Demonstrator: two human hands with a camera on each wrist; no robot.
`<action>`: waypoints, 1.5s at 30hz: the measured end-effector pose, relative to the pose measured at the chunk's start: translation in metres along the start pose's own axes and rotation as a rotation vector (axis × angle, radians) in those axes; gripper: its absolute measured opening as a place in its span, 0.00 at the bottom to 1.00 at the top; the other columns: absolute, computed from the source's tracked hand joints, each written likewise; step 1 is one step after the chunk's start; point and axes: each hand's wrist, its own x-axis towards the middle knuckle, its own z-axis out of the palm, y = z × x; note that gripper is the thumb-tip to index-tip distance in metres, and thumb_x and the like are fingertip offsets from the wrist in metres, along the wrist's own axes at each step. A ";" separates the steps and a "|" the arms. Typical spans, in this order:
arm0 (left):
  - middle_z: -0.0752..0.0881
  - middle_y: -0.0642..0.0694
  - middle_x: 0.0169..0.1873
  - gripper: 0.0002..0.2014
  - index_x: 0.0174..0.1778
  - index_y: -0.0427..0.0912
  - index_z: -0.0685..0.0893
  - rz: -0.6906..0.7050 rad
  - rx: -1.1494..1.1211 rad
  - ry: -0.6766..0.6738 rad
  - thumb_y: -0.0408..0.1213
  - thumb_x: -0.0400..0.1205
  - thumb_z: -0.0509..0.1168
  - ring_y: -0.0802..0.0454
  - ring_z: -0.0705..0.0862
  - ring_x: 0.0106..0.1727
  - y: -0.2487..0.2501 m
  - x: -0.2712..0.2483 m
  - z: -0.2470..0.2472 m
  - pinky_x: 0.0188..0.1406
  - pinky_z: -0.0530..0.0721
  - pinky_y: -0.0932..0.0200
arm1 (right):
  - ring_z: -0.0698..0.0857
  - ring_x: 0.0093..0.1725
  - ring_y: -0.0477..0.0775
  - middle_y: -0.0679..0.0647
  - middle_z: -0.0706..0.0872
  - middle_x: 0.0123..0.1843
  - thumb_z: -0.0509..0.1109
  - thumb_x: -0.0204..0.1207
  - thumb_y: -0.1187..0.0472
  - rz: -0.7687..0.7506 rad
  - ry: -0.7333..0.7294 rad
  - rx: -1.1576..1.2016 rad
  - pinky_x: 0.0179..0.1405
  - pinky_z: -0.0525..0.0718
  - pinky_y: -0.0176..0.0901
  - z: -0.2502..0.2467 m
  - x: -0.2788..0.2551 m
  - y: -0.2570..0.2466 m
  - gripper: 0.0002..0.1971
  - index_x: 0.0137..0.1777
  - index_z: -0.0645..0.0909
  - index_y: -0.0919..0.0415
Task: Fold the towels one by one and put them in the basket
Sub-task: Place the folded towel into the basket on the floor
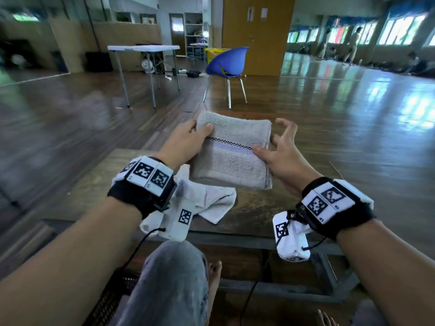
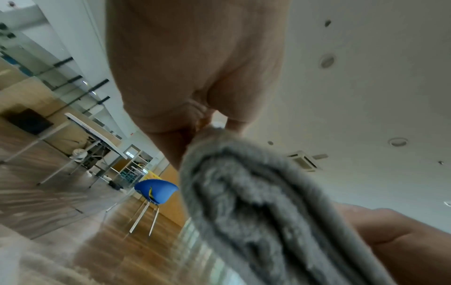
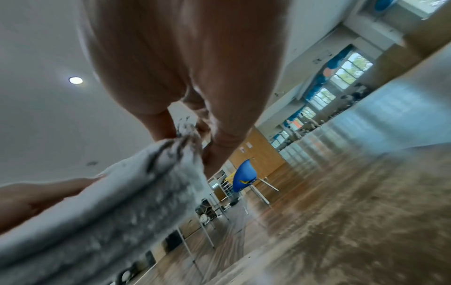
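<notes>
A folded grey towel [image 1: 230,158] with a dark checked stripe is held just above the low wooden table [image 1: 98,184]. My left hand [image 1: 200,132] grips its far left edge, thumb on top and fingers underneath. My right hand [image 1: 275,142] holds the right edge with the thumb pressed on the stripe, while the other fingers splay loosely past the edge. The left wrist view shows the towel's layered edge [image 2: 256,212] below the left hand [image 2: 195,77]. From the right wrist, the towel's [image 3: 109,212] corner runs up into the fingers of the right hand [image 3: 190,77].
A second, unfolded pale towel [image 1: 211,203] lies crumpled on the table under my left wrist. My knee [image 1: 174,278] is in front of the table, and a dark mesh surface [image 1: 110,300] lies low at the left. A blue chair [image 1: 227,62] and a white folding table [image 1: 143,48] stand beyond.
</notes>
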 end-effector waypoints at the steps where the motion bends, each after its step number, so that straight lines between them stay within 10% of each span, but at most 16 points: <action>1: 0.88 0.42 0.55 0.17 0.60 0.41 0.84 0.005 0.009 0.043 0.50 0.86 0.62 0.43 0.87 0.56 -0.002 -0.007 -0.016 0.60 0.85 0.41 | 0.91 0.54 0.46 0.51 0.86 0.58 0.69 0.83 0.69 -0.038 -0.026 -0.020 0.61 0.89 0.54 0.013 -0.001 -0.010 0.33 0.71 0.50 0.43; 6: 0.89 0.47 0.46 0.14 0.51 0.42 0.85 0.034 0.002 0.308 0.50 0.85 0.63 0.49 0.87 0.49 -0.035 -0.047 -0.094 0.48 0.82 0.51 | 0.91 0.47 0.37 0.51 0.87 0.56 0.69 0.83 0.71 -0.062 -0.198 -0.052 0.42 0.88 0.33 0.100 -0.005 -0.048 0.33 0.74 0.52 0.48; 9: 0.88 0.47 0.43 0.17 0.49 0.38 0.84 -0.039 -0.001 0.456 0.51 0.84 0.63 0.50 0.85 0.44 -0.071 -0.077 -0.146 0.45 0.81 0.51 | 0.93 0.49 0.49 0.60 0.87 0.58 0.72 0.81 0.69 0.027 -0.320 -0.033 0.46 0.92 0.44 0.166 -0.005 -0.056 0.32 0.74 0.55 0.51; 12: 0.89 0.48 0.47 0.18 0.51 0.44 0.83 -0.172 -0.056 0.589 0.56 0.82 0.63 0.48 0.88 0.49 -0.119 -0.112 -0.192 0.50 0.85 0.48 | 0.87 0.58 0.61 0.63 0.81 0.65 0.74 0.80 0.64 0.113 -0.445 -0.121 0.56 0.90 0.54 0.242 -0.010 -0.052 0.32 0.74 0.56 0.51; 15: 0.89 0.48 0.49 0.14 0.53 0.46 0.82 -0.356 -0.149 0.667 0.53 0.81 0.64 0.46 0.89 0.50 -0.177 -0.149 -0.221 0.42 0.89 0.51 | 0.79 0.46 0.47 0.51 0.75 0.59 0.71 0.79 0.61 0.145 -0.546 -0.293 0.30 0.81 0.38 0.315 -0.023 -0.035 0.34 0.79 0.56 0.57; 19: 0.89 0.47 0.53 0.14 0.59 0.44 0.83 -0.600 -0.205 0.689 0.41 0.79 0.63 0.50 0.88 0.49 -0.262 -0.202 -0.220 0.46 0.87 0.53 | 0.75 0.38 0.46 0.52 0.76 0.55 0.66 0.81 0.58 0.216 -0.782 -0.553 0.26 0.76 0.38 0.391 -0.049 0.014 0.39 0.86 0.48 0.63; 22: 0.88 0.48 0.50 0.13 0.59 0.41 0.81 -0.780 -0.200 0.735 0.36 0.79 0.64 0.49 0.87 0.51 -0.320 -0.244 -0.192 0.43 0.87 0.60 | 0.80 0.47 0.54 0.65 0.77 0.68 0.65 0.82 0.58 0.310 -0.878 -0.692 0.38 0.77 0.42 0.428 -0.079 0.070 0.38 0.86 0.48 0.66; 27: 0.82 0.41 0.48 0.20 0.58 0.42 0.62 -1.064 -0.191 0.702 0.32 0.79 0.68 0.42 0.83 0.44 -0.386 -0.306 -0.126 0.51 0.83 0.46 | 0.81 0.68 0.67 0.67 0.78 0.73 0.66 0.83 0.62 0.537 -0.961 -0.883 0.52 0.74 0.47 0.449 -0.140 0.171 0.36 0.85 0.51 0.64; 33: 0.90 0.32 0.49 0.05 0.44 0.34 0.87 -1.343 -0.186 0.659 0.31 0.77 0.68 0.36 0.87 0.55 -0.426 -0.339 -0.088 0.62 0.83 0.49 | 0.82 0.69 0.64 0.64 0.81 0.70 0.63 0.83 0.67 0.573 -1.100 -0.914 0.51 0.75 0.44 0.450 -0.184 0.240 0.29 0.82 0.60 0.63; 45: 0.83 0.22 0.58 0.17 0.54 0.20 0.84 -1.480 0.012 0.592 0.34 0.79 0.65 0.28 0.84 0.54 -0.432 -0.340 -0.086 0.56 0.82 0.46 | 0.84 0.65 0.61 0.61 0.83 0.70 0.59 0.82 0.71 0.704 -1.231 -0.847 0.69 0.81 0.49 0.425 -0.215 0.285 0.17 0.67 0.79 0.60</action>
